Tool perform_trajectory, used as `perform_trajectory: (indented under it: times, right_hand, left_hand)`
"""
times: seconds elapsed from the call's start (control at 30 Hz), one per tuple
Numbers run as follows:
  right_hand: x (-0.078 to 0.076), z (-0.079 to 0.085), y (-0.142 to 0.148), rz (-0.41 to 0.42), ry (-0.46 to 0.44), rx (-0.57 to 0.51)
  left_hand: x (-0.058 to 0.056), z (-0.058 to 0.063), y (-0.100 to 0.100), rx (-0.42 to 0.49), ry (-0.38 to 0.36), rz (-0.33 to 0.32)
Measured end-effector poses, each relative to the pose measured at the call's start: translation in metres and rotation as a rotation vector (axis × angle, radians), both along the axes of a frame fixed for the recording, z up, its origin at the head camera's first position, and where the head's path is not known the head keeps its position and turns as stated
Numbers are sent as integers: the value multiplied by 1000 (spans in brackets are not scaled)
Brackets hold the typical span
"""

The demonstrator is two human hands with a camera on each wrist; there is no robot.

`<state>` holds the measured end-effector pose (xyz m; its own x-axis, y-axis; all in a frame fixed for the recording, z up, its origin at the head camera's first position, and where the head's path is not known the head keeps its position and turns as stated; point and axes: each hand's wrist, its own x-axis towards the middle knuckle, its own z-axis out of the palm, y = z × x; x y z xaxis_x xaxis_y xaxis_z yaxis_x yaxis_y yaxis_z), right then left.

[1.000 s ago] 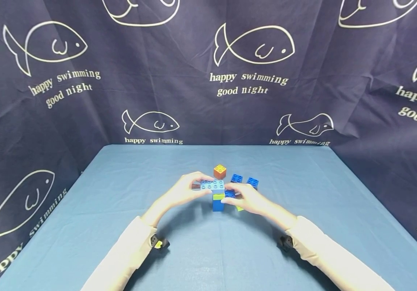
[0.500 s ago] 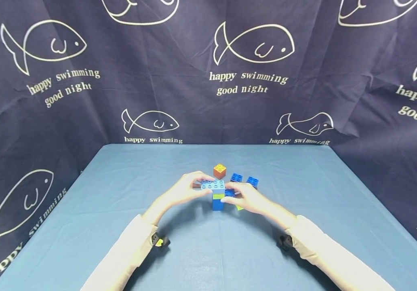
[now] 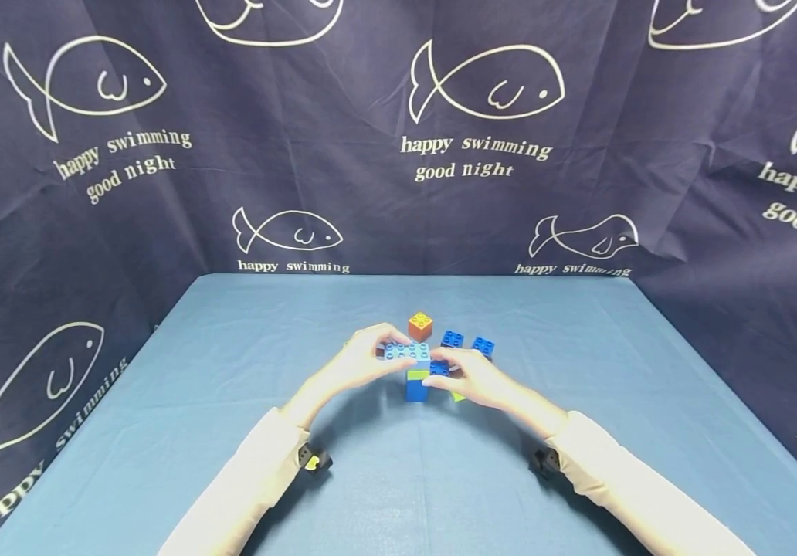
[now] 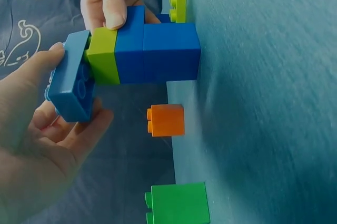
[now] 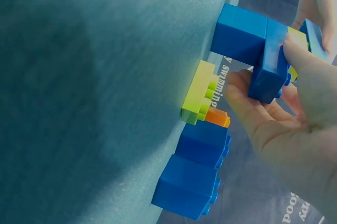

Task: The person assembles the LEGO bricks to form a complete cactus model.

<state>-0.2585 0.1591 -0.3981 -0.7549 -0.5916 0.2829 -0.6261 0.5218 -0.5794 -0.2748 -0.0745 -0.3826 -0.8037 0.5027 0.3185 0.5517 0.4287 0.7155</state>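
Note:
In the head view a light blue brick (image 3: 405,354) tops a small stack, overhanging toward the left. My left hand (image 3: 369,359) holds this brick between thumb and fingers. Under it comes a lime green brick (image 4: 102,55), one of whose studs shows at the joint, so the top brick sits slightly tilted. Lower down are a dark blue brick (image 5: 271,60) reaching right and a dark blue base brick (image 4: 172,50) standing on the table. My right hand (image 3: 478,377) grips the overhanging dark blue brick, its thumb against the stack near the lime green brick.
Behind the stack stands an orange brick (image 3: 420,326). Two dark blue bricks (image 3: 452,340) are at the back right, and a flat lime brick (image 5: 199,93) lies near the right hand. A green brick (image 4: 179,203) shows in the left wrist view. A dark fabric backdrop (image 3: 371,177) rises behind.
My left hand has shifted slightly right, its thumb further along the front of the light blue brick. The right hand and the stack look nearly unmoved.

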Motion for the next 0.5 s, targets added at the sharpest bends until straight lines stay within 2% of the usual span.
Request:
perform_trajectory:
  times: [0.23,0.5]
  right_hand:
    - [0,2,1,7,-3,2]
    - [0,1,1,22,6,-9]
  left_hand:
    - [-1,-2,5,31,-4,38]
    - [-1,-2,6,34,-11,28]
